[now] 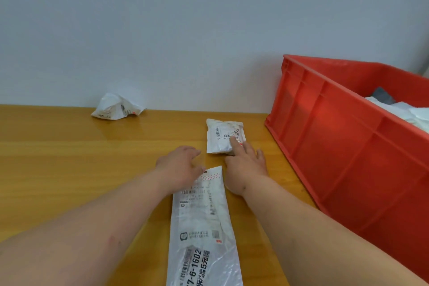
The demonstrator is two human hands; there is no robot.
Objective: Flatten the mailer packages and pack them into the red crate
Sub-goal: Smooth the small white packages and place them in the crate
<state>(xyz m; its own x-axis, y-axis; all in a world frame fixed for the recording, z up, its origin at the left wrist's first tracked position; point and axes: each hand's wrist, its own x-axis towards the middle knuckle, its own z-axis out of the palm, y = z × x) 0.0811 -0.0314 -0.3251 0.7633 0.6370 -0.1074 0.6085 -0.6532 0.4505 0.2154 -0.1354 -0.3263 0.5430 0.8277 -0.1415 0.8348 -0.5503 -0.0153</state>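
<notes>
While both hands reach, three mailers [224, 135] lie outside one crate [343, 146].

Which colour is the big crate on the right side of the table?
The crate is red, clearest in the head view.

**Both bare arms stretched forward, hands low**

Left hand [180, 162] palm down, fingers loosely extended and pointing ahead and to the right, tips blurred. Right hand [246, 165] just beside it, also palm down, fingers spread and straight, index finger reaching farthest forward, thumb tucked toward the left hand. Forearms bare, entering from the bottom corners and converging toward the wrists. Nothing curled, nothing pinched in either hand.
</notes>
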